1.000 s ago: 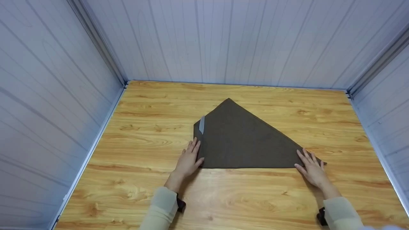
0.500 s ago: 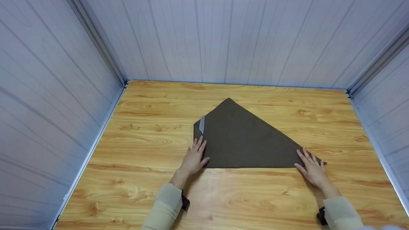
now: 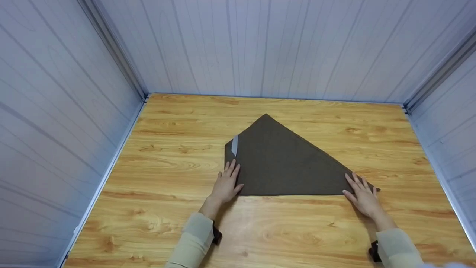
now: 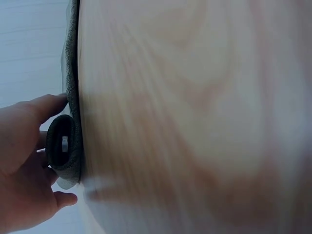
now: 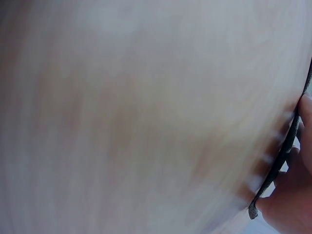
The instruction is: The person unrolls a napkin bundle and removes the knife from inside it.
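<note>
A dark brown cloth lies flat in a folded, pointed shape, its peak away from me and its long straight edge toward me. My left hand rests on the left border, fingers extended and thumb near the front corner. In the left wrist view that border is a loose roll under the fingers, with a small white piece inside. A pale grey strip shows just beyond the left fingertips. At the narrow right tip, my right hand presses down with spread, straight fingers.
The cloth lies on a wood-grain tabletop. Pale panels stand around it: a back wall, a left wall and a right wall. Dark wrist devices sit at both cuffs.
My left hand has slid slightly to the right, further onto the cloth, then stayed there. The right hand has kept its place.
</note>
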The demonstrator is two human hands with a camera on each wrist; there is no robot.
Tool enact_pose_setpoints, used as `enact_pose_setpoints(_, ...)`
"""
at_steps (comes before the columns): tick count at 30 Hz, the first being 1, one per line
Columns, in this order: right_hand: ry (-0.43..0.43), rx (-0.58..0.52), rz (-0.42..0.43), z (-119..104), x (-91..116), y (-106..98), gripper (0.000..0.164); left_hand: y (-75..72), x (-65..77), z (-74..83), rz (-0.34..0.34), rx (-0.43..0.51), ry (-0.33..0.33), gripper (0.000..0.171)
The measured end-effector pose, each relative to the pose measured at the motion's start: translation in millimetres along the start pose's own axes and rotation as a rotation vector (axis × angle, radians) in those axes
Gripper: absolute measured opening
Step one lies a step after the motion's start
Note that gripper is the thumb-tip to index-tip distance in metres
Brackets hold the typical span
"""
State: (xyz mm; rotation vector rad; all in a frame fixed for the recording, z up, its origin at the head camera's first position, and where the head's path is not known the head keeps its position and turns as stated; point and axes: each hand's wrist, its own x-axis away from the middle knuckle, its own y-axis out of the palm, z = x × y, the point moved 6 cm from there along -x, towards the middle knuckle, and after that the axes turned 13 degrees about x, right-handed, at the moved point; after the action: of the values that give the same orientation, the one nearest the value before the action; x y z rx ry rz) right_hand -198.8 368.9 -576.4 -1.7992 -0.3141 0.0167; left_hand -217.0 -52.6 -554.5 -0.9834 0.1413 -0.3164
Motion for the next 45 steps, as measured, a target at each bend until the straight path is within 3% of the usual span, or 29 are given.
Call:
enact_pose_setpoints(34, 0.005, -0.004, -0.008, 2, 0, 1, 0.066, -6.2, 5.9, -13.0, -0.008, -0.018, -0.064, 0.061)
enact_pose_setpoints(45, 0.005, -0.015, -0.008, 1, 1, 0, 0.066, -10.6, 9.4, -16.1, -0.033, 0.029, -0.093, 0.059)
